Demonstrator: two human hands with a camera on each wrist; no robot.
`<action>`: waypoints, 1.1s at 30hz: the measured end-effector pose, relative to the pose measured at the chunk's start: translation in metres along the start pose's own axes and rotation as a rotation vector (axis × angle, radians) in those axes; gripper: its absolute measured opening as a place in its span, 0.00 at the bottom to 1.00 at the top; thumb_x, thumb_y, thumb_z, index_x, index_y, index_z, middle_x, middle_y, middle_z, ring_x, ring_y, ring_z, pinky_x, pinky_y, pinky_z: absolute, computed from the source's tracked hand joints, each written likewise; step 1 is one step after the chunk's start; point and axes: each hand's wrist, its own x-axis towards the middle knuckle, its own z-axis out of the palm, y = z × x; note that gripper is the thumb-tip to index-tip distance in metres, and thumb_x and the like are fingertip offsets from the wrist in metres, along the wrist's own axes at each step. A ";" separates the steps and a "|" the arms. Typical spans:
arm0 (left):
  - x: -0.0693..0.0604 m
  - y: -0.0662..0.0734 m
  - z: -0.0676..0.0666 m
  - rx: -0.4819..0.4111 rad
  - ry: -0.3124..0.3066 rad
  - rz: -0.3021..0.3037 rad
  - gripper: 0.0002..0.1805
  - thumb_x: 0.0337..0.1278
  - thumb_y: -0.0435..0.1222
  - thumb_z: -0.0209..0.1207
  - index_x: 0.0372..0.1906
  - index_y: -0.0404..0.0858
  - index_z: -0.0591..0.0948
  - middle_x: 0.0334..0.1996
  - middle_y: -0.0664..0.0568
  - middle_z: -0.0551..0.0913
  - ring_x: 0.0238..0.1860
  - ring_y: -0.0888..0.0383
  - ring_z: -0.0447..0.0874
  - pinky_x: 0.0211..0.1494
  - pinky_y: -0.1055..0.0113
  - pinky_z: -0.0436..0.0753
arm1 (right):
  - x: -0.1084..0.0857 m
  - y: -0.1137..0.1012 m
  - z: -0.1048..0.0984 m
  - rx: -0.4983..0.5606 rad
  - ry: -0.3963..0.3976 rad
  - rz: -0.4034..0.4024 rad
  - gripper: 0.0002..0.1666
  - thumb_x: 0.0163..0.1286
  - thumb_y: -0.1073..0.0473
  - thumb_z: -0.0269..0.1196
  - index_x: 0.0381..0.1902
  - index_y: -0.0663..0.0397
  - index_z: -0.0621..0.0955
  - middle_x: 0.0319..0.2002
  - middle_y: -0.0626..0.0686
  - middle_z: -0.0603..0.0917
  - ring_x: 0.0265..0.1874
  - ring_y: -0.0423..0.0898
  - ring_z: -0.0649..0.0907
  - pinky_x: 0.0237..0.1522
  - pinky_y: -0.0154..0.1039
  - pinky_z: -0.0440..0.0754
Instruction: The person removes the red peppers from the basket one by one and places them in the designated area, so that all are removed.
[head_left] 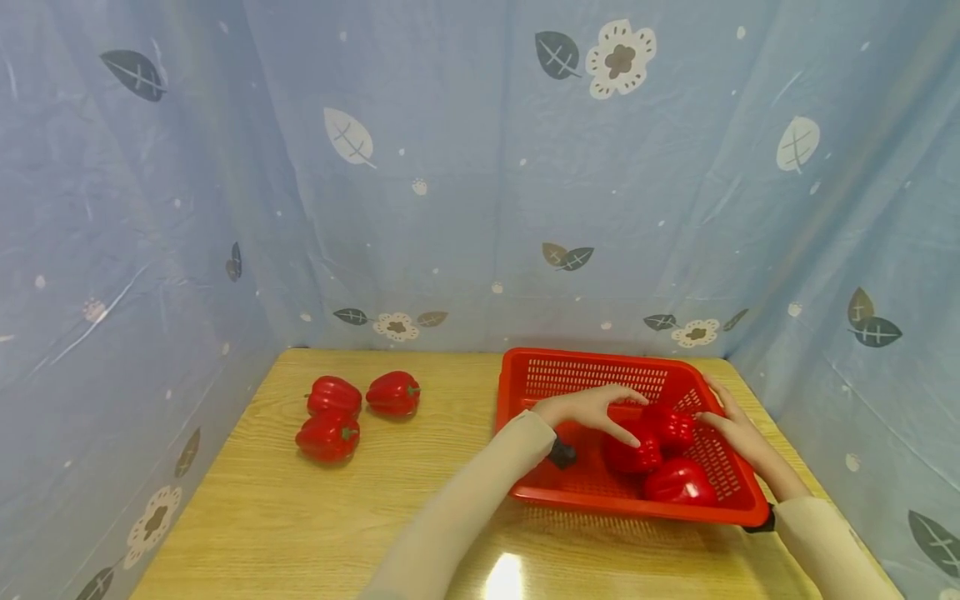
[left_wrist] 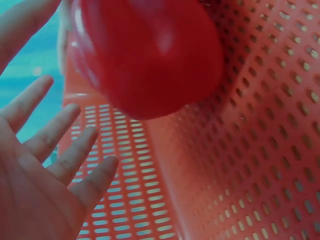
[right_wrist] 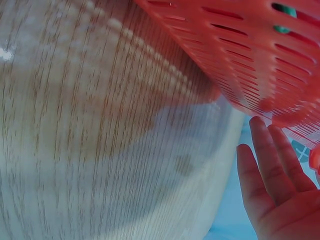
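A red perforated plastic basket (head_left: 570, 499) stands on the right part of the table, with red bell peppers (head_left: 681, 483) grouped inside. My left hand (head_left: 596, 408) reaches into it above one pepper, thumb and fingers spread. In the left wrist view a gap shows between the lower fingers and a large red pepper (left_wrist: 150, 60). My right hand (head_left: 738, 429) straddles the basket's right rim, thumb on the inner side and other fingers outside. Seen from the right wrist, those fingers (right_wrist: 272, 170) are straight beside the outer wall; whether they touch it, I cannot tell.
Three more red bell peppers, one in front (head_left: 327, 437), lie together on the left of the wooden table (head_left: 247, 517). A blue patterned curtain (head_left: 450, 200) encloses the back and both sides. Dark bands sit at both wrists.
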 end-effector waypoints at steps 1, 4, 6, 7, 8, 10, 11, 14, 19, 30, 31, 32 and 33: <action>0.001 -0.001 0.001 0.002 -0.005 -0.007 0.39 0.45 0.50 0.67 0.65 0.49 0.65 0.64 0.65 0.63 0.66 0.68 0.59 0.66 0.71 0.63 | 0.000 0.000 0.000 0.002 -0.001 -0.001 0.42 0.72 0.64 0.47 0.73 0.49 0.36 0.60 0.77 0.54 0.30 0.35 0.81 0.30 0.38 0.83; 0.002 -0.005 0.004 0.003 -0.015 -0.023 0.39 0.44 0.50 0.68 0.64 0.48 0.66 0.63 0.63 0.64 0.65 0.66 0.60 0.65 0.70 0.64 | 0.000 0.001 -0.001 0.005 -0.005 0.000 0.42 0.72 0.64 0.47 0.73 0.49 0.36 0.59 0.77 0.55 0.31 0.35 0.82 0.30 0.38 0.84; 0.003 -0.008 0.006 -0.004 -0.015 -0.031 0.39 0.44 0.50 0.68 0.64 0.49 0.66 0.63 0.63 0.65 0.64 0.66 0.61 0.65 0.70 0.65 | 0.001 0.002 0.000 0.010 -0.003 0.003 0.42 0.72 0.64 0.47 0.73 0.49 0.36 0.59 0.78 0.56 0.30 0.36 0.82 0.30 0.39 0.84; 0.003 -0.009 0.006 -0.010 -0.013 -0.032 0.39 0.44 0.50 0.68 0.64 0.49 0.66 0.62 0.63 0.65 0.64 0.66 0.61 0.65 0.70 0.65 | 0.001 0.002 0.000 0.010 -0.002 0.004 0.42 0.72 0.64 0.47 0.73 0.48 0.36 0.59 0.78 0.56 0.30 0.37 0.82 0.30 0.39 0.84; 0.003 -0.009 0.007 -0.018 -0.014 -0.033 0.39 0.44 0.50 0.68 0.64 0.50 0.66 0.62 0.63 0.65 0.64 0.66 0.61 0.65 0.70 0.65 | 0.001 0.002 -0.001 0.011 -0.001 0.006 0.42 0.72 0.64 0.46 0.73 0.48 0.36 0.58 0.79 0.56 0.30 0.37 0.82 0.30 0.40 0.84; 0.003 -0.011 0.008 -0.028 -0.016 -0.039 0.39 0.44 0.50 0.68 0.64 0.51 0.66 0.62 0.64 0.65 0.64 0.67 0.61 0.65 0.70 0.65 | 0.001 0.003 -0.001 0.011 0.002 0.004 0.42 0.72 0.64 0.46 0.73 0.49 0.36 0.58 0.79 0.57 0.30 0.38 0.83 0.30 0.41 0.84; 0.004 -0.012 0.009 -0.034 -0.019 -0.043 0.38 0.44 0.50 0.68 0.64 0.52 0.66 0.62 0.65 0.65 0.64 0.67 0.61 0.65 0.69 0.65 | 0.001 0.003 -0.001 0.012 0.002 0.004 0.42 0.72 0.64 0.46 0.73 0.48 0.36 0.58 0.80 0.57 0.30 0.38 0.83 0.30 0.41 0.84; 0.004 -0.015 0.010 -0.055 -0.028 -0.053 0.38 0.44 0.49 0.68 0.63 0.52 0.66 0.62 0.65 0.65 0.64 0.66 0.61 0.64 0.69 0.66 | 0.001 0.004 -0.001 0.011 -0.002 0.001 0.42 0.72 0.64 0.46 0.73 0.47 0.36 0.58 0.80 0.58 0.30 0.39 0.83 0.30 0.41 0.84; 0.004 -0.016 0.013 -0.101 -0.057 -0.064 0.37 0.44 0.47 0.69 0.62 0.54 0.67 0.62 0.65 0.65 0.63 0.68 0.61 0.64 0.69 0.66 | 0.002 0.005 -0.001 0.007 -0.001 -0.004 0.42 0.72 0.64 0.46 0.73 0.47 0.36 0.58 0.79 0.57 0.30 0.38 0.83 0.29 0.40 0.84; 0.004 -0.013 0.015 -0.097 -0.079 -0.044 0.36 0.44 0.40 0.69 0.63 0.49 0.68 0.61 0.62 0.67 0.61 0.67 0.64 0.60 0.74 0.68 | 0.002 0.002 -0.002 -0.002 -0.002 0.007 0.41 0.72 0.63 0.46 0.73 0.51 0.36 0.58 0.79 0.57 0.30 0.38 0.83 0.30 0.40 0.84; 0.004 -0.014 0.015 -0.092 -0.077 -0.043 0.36 0.44 0.40 0.70 0.62 0.49 0.68 0.61 0.62 0.67 0.61 0.67 0.64 0.60 0.74 0.68 | 0.002 0.002 -0.002 -0.001 -0.002 0.007 0.41 0.72 0.63 0.46 0.73 0.51 0.36 0.58 0.79 0.57 0.30 0.38 0.83 0.30 0.40 0.84; 0.004 -0.014 0.016 -0.088 -0.074 -0.041 0.36 0.44 0.40 0.70 0.62 0.49 0.69 0.61 0.62 0.67 0.61 0.67 0.64 0.60 0.74 0.68 | 0.002 0.002 -0.002 -0.001 0.000 0.007 0.41 0.72 0.63 0.46 0.73 0.51 0.36 0.58 0.79 0.58 0.30 0.38 0.83 0.30 0.40 0.84; 0.005 -0.015 0.017 -0.085 -0.071 -0.040 0.36 0.44 0.40 0.70 0.62 0.48 0.69 0.61 0.62 0.68 0.60 0.67 0.65 0.60 0.74 0.68 | 0.002 0.002 -0.002 -0.004 0.000 0.008 0.41 0.72 0.63 0.46 0.73 0.51 0.36 0.58 0.79 0.57 0.30 0.38 0.83 0.30 0.40 0.84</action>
